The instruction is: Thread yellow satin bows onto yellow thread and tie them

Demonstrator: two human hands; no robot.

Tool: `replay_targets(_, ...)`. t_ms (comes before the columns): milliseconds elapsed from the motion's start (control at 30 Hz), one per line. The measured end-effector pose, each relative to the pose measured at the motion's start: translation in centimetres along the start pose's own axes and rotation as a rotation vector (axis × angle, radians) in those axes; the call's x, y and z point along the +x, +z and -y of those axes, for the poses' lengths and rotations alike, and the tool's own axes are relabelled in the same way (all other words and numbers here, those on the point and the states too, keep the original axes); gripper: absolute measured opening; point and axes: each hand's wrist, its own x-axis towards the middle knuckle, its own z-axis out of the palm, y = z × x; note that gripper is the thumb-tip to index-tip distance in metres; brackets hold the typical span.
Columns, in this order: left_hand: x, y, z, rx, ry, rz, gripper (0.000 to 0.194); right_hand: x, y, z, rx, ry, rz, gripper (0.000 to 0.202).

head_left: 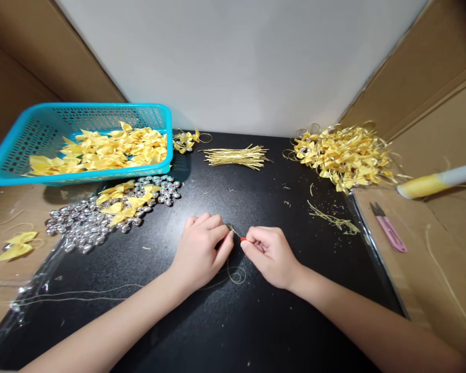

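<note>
Near the middle of the black table (225, 321), my left hand (205, 246) is closed, thumb and fingers pinching a thin cord (236, 274) that loops below it and trails to the left. My right hand (272, 254) is closed on a small tool with a red-orange part (243, 239) and a thin metal tip pointing at my left fingertips. The tip and cord meet in the narrow gap between the hands. What lies inside my left fingers is hidden.
A blue basket (42, 181) of yellow bows stands back left, with silver beads (83, 223) before it. Gold ties (236, 157) lie at the back centre. Finished-looking bows (345, 155) are heaped back right, near pink snips (391, 233) and a tube (442, 181).
</note>
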Motion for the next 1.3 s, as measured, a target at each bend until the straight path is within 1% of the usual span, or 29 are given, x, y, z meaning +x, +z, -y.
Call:
replay_targets(100,0.0,-0.3,0.1,0.002,-0.013,0.062,0.036,-0.1,0.0,0.1,-0.013,-0.006,-0.001,0.031)
replay_targets(167,0.0,-0.5,0.0,0.023,-0.008,0.070,0.036,-0.1,0.0,0.1,-0.018,-0.008,0.004,0.031)
replay_targets(400,-0.1,-0.6,-0.2,0.117,0.050,0.028,0.035,0.0,0.0,0.3,-0.035,-0.012,0.019,0.031)
replay_targets(767,-0.1,-0.1,-0.4,0.124,0.042,-0.027,0.036,-0.2,0.2,0.1,-0.075,-0.021,0.012,0.032)
replay_targets(933,-0.1,0.3,-0.6,0.135,0.044,-0.037,0.036,-0.2,0.3,0.1,-0.108,-0.058,-0.002,0.032)
replay_targets(1067,-0.2,0.2,0.1,0.128,0.020,-0.009,0.037,-0.4,0.4,0.0,-0.143,-0.088,-0.011,0.031)
replay_targets(1167,-0.2,-0.1,1.1,0.132,-0.014,-0.018,0.039,-0.7,0.3,-0.1,-0.156,-0.106,-0.026,0.031)
replay_targets(1300,0.0,-0.3,1.7,0.129,0.011,0.006,0.037,-0.5,-0.2,-0.1,-0.104,-0.088,-0.066,0.031)
